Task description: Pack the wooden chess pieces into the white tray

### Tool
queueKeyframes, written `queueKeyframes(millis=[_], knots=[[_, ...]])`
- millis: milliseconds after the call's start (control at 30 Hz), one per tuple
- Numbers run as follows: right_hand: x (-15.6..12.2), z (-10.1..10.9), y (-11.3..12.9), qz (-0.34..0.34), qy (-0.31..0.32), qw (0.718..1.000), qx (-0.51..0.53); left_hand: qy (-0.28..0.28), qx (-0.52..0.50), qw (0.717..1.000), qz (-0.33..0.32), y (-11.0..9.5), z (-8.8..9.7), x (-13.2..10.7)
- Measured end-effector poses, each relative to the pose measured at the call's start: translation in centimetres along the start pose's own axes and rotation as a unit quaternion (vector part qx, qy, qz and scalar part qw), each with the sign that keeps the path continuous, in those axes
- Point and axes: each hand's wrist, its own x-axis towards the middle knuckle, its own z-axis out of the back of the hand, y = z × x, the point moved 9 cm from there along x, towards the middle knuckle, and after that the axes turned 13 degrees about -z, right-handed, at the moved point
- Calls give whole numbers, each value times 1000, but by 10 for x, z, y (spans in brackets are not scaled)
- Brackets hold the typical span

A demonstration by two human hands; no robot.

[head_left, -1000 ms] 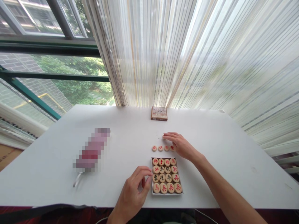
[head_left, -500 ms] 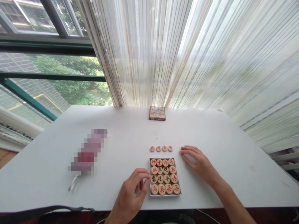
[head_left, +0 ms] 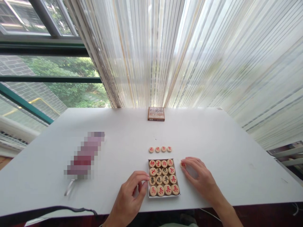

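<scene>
A shallow white tray [head_left: 165, 195] near the table's front edge holds several round wooden chess pieces with red and black characters. My left hand [head_left: 131, 197] is curled against the tray's left rim, fingertips pinching it. My right hand [head_left: 200, 178] lies just right of the tray, its fingertips on a single red-marked chess piece [head_left: 182, 164] beside the tray's upper right corner. A short row of several loose pieces [head_left: 160, 149] lies just beyond the tray.
A small brown box [head_left: 156, 113] sits at the table's far edge by the striped curtain. A blurred pinkish object [head_left: 84, 156] with a clear strap lies to the left. A dark cord [head_left: 71, 209] runs along the front left edge of the white table [head_left: 224, 142].
My right hand has drawn back from the loose row toward me, bringing one piece along to the tray's right side. My left hand has stayed at the tray.
</scene>
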Motion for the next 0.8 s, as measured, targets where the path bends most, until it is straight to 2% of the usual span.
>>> queueKeyframes(millis=[133, 233, 367, 467, 567, 800], knots=[[-4, 9, 19, -3, -5, 999, 43, -15, -7, 1000, -7, -6, 3, 2], [-9, 12, 46, 3, 0, 996, 86, -20, -8, 1000, -12, -18, 3, 5], [-16, 4, 89, 51, 26, 986, 156, -23, -14, 1000, 10, -33, 0, 10], [-18, -7, 111, 77, 37, 977, 196, -21, -43, 998, 41, -35, -4, 13], [-19, -17, 119, 82, 52, 971, 219, -27, -77, 994, 70, -30, -8, 12], [-24, -28, 121, 80, 71, 969, 223, -33, -152, 980, 121, -20, -14, 4]])
